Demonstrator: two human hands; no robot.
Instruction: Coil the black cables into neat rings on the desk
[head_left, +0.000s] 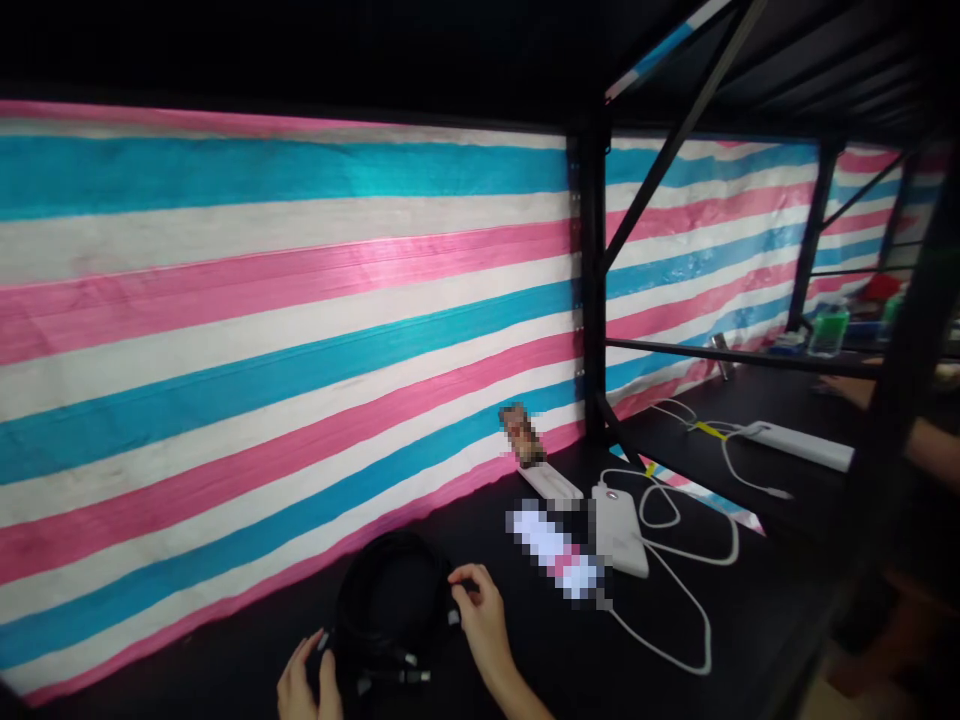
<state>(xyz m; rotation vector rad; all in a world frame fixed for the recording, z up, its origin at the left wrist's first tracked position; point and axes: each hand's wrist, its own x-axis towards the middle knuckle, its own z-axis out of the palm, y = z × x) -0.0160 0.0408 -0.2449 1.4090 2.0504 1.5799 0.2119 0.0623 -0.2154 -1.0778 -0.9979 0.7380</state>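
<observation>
A coil of black cable [349,585] lies on the dark surface in front of me, with several plugs showing at its near side. One metal-tipped plug [415,677] points to the right. My left hand [306,685], partly cut off by the bottom edge, is at the coil's near left with curved fingers closed around black cable; a small pale end shows by its fingertips. At the coil's right side my right hand [484,610] pinches the cable between thumb and fingers. A light plug end [453,618] sits just under those fingers. Dark cable against dark surface hides the exact grip.
Right of the coil lie a lit phone [551,550], a white power bank [619,530] and a looped white cable [705,640]. A second phone [523,435] leans behind. Black rack posts [592,300] and a striped sheet [300,300] enclose the shelf. Another person's arm [934,450] shows far right.
</observation>
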